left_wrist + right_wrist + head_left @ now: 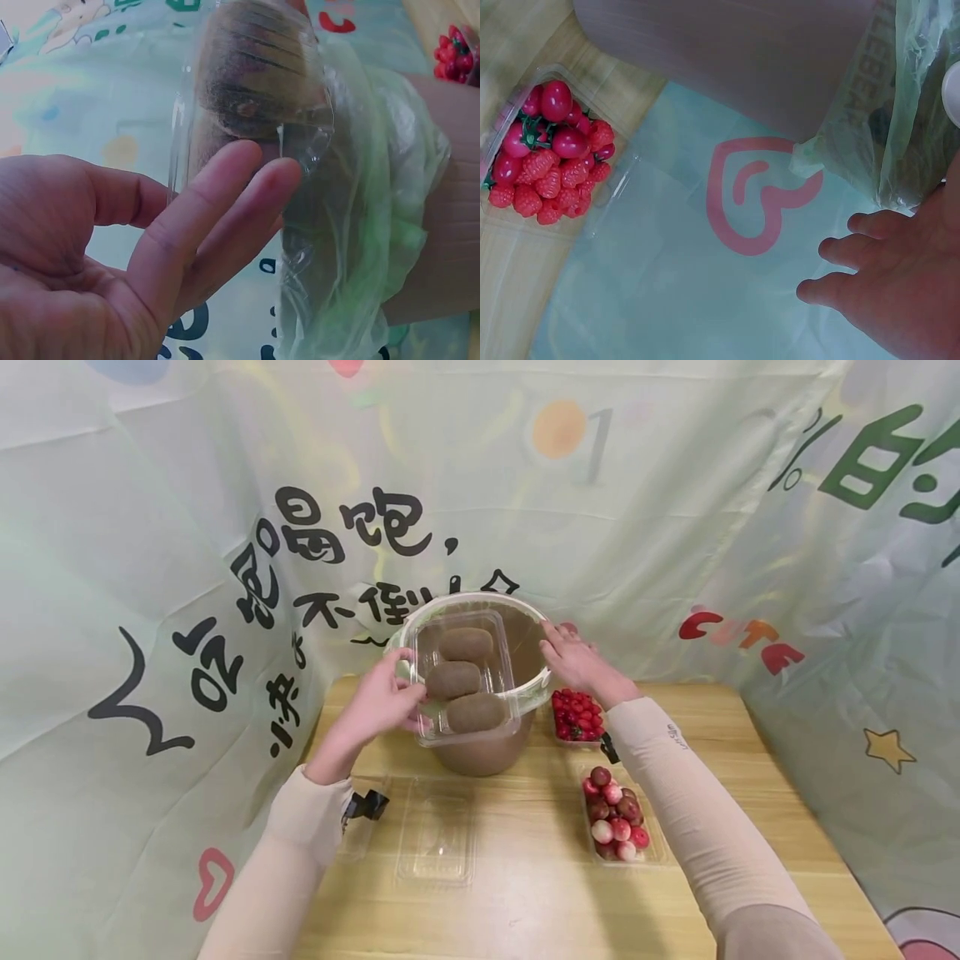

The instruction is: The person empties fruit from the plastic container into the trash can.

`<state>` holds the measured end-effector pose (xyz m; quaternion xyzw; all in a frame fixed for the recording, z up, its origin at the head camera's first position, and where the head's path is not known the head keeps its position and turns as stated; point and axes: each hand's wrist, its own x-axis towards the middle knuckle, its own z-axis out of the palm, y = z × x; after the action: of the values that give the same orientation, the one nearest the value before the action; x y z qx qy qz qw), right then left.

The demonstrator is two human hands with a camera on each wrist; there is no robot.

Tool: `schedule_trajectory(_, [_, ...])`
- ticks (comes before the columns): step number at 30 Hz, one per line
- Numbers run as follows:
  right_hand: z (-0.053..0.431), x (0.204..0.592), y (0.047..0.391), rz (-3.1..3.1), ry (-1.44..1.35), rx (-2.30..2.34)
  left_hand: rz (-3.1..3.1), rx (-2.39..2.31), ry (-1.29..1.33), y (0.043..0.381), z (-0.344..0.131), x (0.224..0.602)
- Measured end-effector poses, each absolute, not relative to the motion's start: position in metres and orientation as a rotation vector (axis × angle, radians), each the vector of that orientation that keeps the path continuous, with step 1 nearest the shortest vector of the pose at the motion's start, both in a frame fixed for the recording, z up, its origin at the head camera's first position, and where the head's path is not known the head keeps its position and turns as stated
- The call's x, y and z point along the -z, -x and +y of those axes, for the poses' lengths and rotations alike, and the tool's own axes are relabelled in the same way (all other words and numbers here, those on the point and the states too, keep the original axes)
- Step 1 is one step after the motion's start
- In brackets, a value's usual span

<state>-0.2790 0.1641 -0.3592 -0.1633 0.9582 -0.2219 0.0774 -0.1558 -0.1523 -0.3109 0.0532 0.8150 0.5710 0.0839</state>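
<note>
My left hand (378,697) grips the left side of a clear plastic box (495,681), thumb and fingers on its edge. Three brown, kiwi-like fruits (453,679) lie in the box, which is tilted over the mouth of a brown bin (483,756). A thin pale-green bag (382,217) lines the bin and folds over its white rim (442,602). At the rim's right side, my right hand (577,660) rests with fingers stretched out; its thumb is hidden. In the left wrist view, one fruit (251,67) shows dark ridges through the plastic.
Right of the bin stands a clear box of red berries (576,714). Nearer, another box holds red and pale round fruits (617,818). A clear plastic container (437,835) lies on the wooden table (525,902) at front left. Printed cloth (637,552) hangs around the table.
</note>
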Motion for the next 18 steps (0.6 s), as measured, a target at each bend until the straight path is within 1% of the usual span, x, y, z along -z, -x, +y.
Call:
schedule_trajectory(8, [0.164,0.36,0.28,2.875,0.491,0.648,2.462,-1.686,-0.126,0.171,-0.156,0.304])
schedule_trajectory(18, [0.163,0.359,0.28,2.875,0.496,0.651,2.47,-1.726,-0.087,0.2,-0.149,0.294])
